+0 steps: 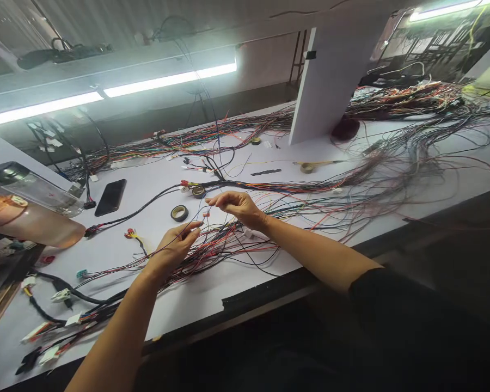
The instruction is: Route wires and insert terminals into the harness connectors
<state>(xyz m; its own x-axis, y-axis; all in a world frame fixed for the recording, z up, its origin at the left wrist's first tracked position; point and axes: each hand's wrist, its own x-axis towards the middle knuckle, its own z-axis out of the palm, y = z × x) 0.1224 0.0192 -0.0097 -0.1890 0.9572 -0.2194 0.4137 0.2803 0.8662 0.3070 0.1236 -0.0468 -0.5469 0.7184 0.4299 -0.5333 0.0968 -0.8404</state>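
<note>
My left hand (173, 245) is closed, thumb and fingers together on a thin dark wire that runs up toward the other hand. To its upper right, my right hand (239, 208) pinches the thin wire between thumb and fingers. A small red and blue connector (206, 214) hangs between the two hands. Beneath them lies a loose bundle of red and black wires (204, 258). A roll of black tape (179, 213) rests just left of my hands, and a taped black harness (245, 185) runs behind them.
A black phone (110, 197), an orange-tinted bottle (36, 223) and white connectors (61, 295) are at the left. An upright white panel (320, 87) stands at the back. Wires (412, 158) spread across the right of the table, near a tan tape roll (307, 168).
</note>
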